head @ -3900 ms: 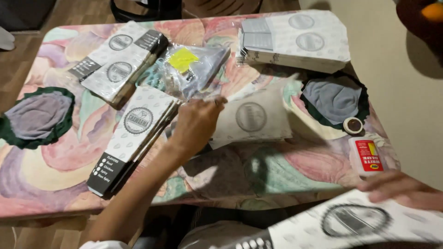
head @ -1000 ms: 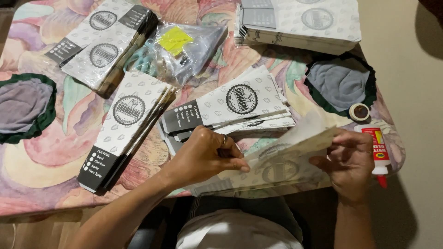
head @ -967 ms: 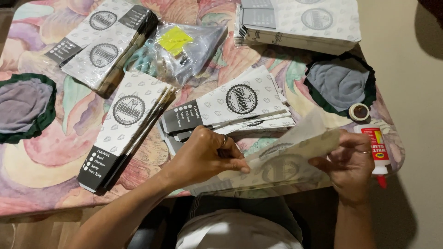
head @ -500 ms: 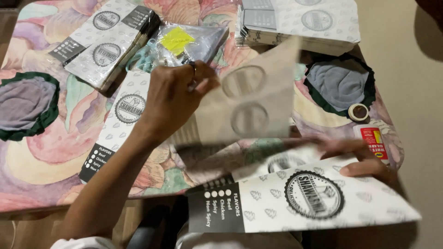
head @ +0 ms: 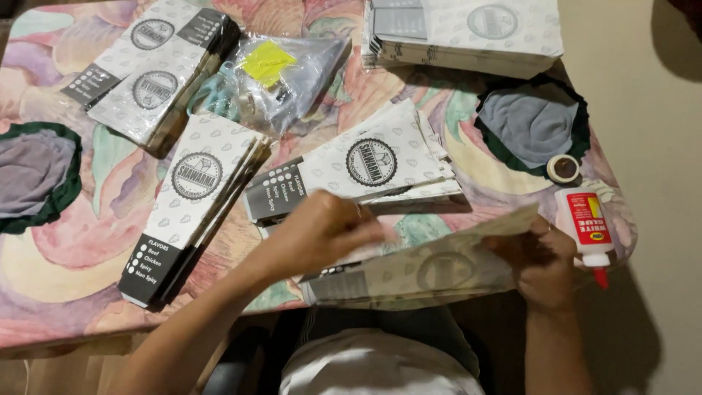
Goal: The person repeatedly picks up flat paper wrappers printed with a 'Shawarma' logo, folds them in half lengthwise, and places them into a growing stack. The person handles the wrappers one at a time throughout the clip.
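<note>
A flat white printed paper sheet [head: 439,267] with a round black emblem and a dark end strip hangs at the table's near edge, between both hands. My left hand [head: 318,234] presses on its left part, fingers curled over the top edge. My right hand [head: 545,267] grips its right end, which is lifted and folded up. Just beyond lies a fanned pile of the same printed paper sleeves [head: 358,172].
A white glue bottle with red label [head: 589,230] and a small tape roll [head: 563,168] lie right of my right hand. More sleeve stacks [head: 194,197] [head: 150,73] [head: 468,33], a clear plastic bag [head: 281,73] and dark cloth mats [head: 530,124] [head: 29,172] cover the flowery table [head: 66,263].
Half a second ago my left hand held a sheet up over the table and a printed sheet lay open near me. Now both hands hold one sheet at the near edge.
</note>
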